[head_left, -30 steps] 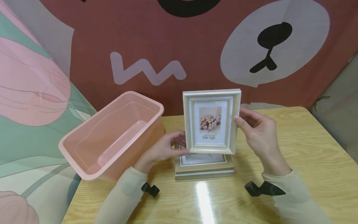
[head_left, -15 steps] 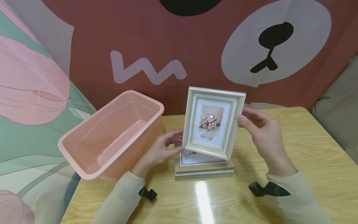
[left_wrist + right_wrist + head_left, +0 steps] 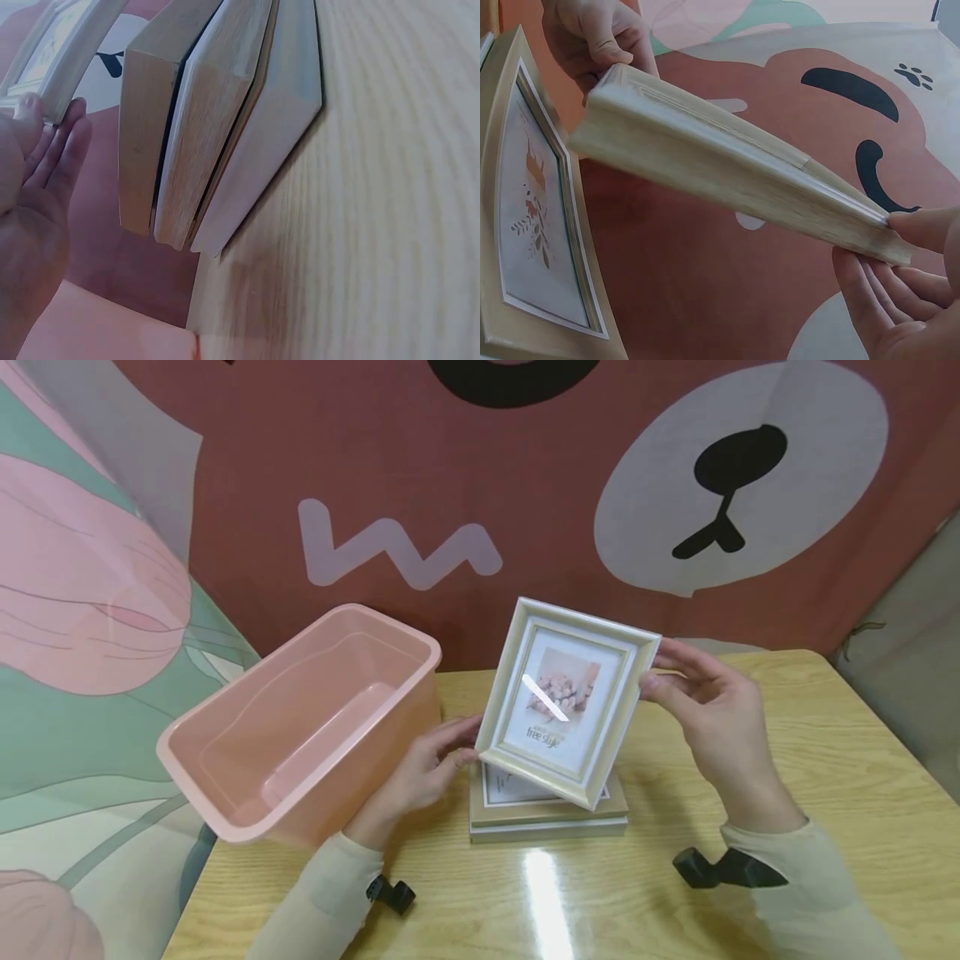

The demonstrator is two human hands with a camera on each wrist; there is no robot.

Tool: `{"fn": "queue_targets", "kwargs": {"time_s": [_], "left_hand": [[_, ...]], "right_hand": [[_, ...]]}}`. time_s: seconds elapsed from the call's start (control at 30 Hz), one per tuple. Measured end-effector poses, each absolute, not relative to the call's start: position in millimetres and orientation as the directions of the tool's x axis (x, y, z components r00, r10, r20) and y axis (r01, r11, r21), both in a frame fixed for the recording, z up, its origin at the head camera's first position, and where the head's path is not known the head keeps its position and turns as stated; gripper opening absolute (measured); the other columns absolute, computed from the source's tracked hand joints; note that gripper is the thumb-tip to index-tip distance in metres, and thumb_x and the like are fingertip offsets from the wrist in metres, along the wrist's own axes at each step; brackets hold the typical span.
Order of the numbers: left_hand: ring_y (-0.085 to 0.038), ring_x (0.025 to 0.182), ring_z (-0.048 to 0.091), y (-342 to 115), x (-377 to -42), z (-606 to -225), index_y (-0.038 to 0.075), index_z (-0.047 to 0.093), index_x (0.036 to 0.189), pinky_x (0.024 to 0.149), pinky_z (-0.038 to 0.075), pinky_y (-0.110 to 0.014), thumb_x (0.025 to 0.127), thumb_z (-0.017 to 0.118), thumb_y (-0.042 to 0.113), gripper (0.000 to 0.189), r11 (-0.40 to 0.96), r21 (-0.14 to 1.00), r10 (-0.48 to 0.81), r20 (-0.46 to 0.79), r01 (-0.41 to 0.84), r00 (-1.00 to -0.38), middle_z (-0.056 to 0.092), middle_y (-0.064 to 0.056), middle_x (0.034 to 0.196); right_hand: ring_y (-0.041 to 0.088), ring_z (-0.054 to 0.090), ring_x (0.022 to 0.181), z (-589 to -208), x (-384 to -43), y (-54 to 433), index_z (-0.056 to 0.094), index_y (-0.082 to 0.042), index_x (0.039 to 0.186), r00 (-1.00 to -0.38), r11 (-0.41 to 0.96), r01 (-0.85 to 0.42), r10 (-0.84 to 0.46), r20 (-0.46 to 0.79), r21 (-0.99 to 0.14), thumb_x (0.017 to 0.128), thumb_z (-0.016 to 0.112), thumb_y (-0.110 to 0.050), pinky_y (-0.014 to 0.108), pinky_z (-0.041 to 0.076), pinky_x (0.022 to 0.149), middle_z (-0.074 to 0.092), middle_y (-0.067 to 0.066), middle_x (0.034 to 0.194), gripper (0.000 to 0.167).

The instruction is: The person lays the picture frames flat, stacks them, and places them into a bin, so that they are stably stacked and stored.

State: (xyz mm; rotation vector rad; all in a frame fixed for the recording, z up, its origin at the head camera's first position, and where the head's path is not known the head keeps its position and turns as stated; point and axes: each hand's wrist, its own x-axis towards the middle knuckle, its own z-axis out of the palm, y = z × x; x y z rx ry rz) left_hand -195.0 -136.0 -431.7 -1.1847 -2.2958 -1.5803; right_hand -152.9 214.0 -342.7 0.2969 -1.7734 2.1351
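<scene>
A cream and white picture frame (image 3: 609, 718) with a flower print and "free style" lettering is held tilted above a stack of frames. My right hand (image 3: 712, 727) pinches its upper right edge, thumb on the front and fingers behind, as the right wrist view also shows. At the lower left corner my left hand (image 3: 420, 781) grips it between thumb and fingers. Below lies the stack of picture frames (image 3: 547, 831); its top frame (image 3: 544, 217) has a tan border and a print with leaves. Three stacked edges (image 3: 202, 135) show in the left wrist view.
On the left of the wooden table (image 3: 825, 760) stands a pink plastic bin (image 3: 360, 743) with nothing in it. A printed cloth (image 3: 540, 510) with a cartoon bear hangs right behind the table. Light glares off the tabletop near the front.
The held picture frame has turned clockwise and its lower left corner has shifted left. My left hand has moved left with that corner, my right hand slightly right. Stack and bin stay put.
</scene>
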Motion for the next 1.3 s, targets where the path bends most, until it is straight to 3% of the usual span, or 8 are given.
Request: {"fn": "queue_targets", "kwargs": {"time_s": [0.23, 0.53, 0.77, 0.9, 1.07, 1.3], "left_hand": [[-0.027, 0.114, 0.075, -136, -192, -435, -0.016, 0.065, 0.135, 0.097, 0.064, -0.031, 0.097, 0.066, -0.014, 0.038, 0.205, 0.716, 0.441, 0.541, 0.667, -0.716, 0.073, -0.032, 0.128], [-0.026, 0.114, 0.076, -136, -193, -440, -0.013, 0.072, 0.127, 0.101, 0.061, -0.023, 0.098, 0.068, -0.007, 0.029, 0.219, 0.691, 0.354, 0.601, 0.689, -0.716, 0.076, -0.029, 0.122], [0.0, 0.104, 0.071, -138, -194, -446, -0.017, 0.073, 0.12, 0.089, 0.062, -0.018, 0.103, 0.065, 0.007, 0.03, 0.157, 0.697, 0.285, 0.647, 0.7, -0.708, 0.075, -0.035, 0.114], [0.005, 0.093, 0.069, -139, -195, -447, -0.018, 0.073, 0.119, 0.08, 0.063, -0.021, 0.103, 0.064, 0.001, 0.026, 0.143, 0.712, 0.25, 0.646, 0.687, -0.722, 0.076, -0.035, 0.109], [0.006, 0.092, 0.068, -140, -196, -448, -0.017, 0.073, 0.118, 0.08, 0.061, -0.017, 0.102, 0.064, -0.001, 0.024, 0.159, 0.713, 0.222, 0.648, 0.683, -0.729, 0.076, -0.035, 0.108], [0.008, 0.088, 0.07, -138, -194, -444, -0.021, 0.07, 0.116, 0.082, 0.062, -0.015, 0.101, 0.061, -0.012, 0.02, 0.103, 0.773, 0.151, 0.61, 0.626, -0.778, 0.073, -0.039, 0.102]], "right_hand": [[0.009, 0.078, 0.09, -345, -151, 216, 0.068, 0.0, 0.14, -0.924, -0.154, -0.377, 0.13, 0.359, -0.913, 0.094, 0.073, 0.013, 0.024, 0.066, 0.084, 0.081, -0.001, 0.114, 0.048], [0.009, 0.081, 0.094, -354, -149, 222, 0.07, -0.003, 0.138, -0.938, -0.172, -0.341, 0.125, 0.323, -0.924, 0.094, 0.073, 0.013, 0.024, 0.065, 0.086, 0.083, -0.002, 0.112, 0.047], [0.007, 0.081, 0.094, -363, -145, 225, 0.074, -0.011, 0.127, -0.963, -0.175, -0.262, 0.113, 0.245, -0.949, 0.095, 0.076, 0.009, 0.022, 0.065, 0.087, 0.082, -0.004, 0.107, 0.039], [0.008, 0.081, 0.095, -367, -143, 225, 0.075, -0.011, 0.123, -0.968, -0.231, -0.249, 0.101, 0.232, -0.941, 0.095, 0.074, 0.011, 0.024, 0.065, 0.087, 0.082, -0.002, 0.108, 0.036], [0.01, 0.081, 0.095, -371, -144, 225, 0.076, -0.008, 0.122, -0.969, -0.3, -0.247, 0.082, 0.233, -0.922, 0.095, 0.07, 0.016, 0.027, 0.065, 0.087, 0.083, 0.0, 0.108, 0.037], [0.008, 0.08, 0.095, -375, -140, 223, 0.076, -0.004, 0.129, -0.971, -0.177, -0.229, 0.103, 0.214, -0.957, 0.093, 0.077, 0.01, 0.024, 0.065, 0.087, 0.082, -0.003, 0.108, 0.038]]}}
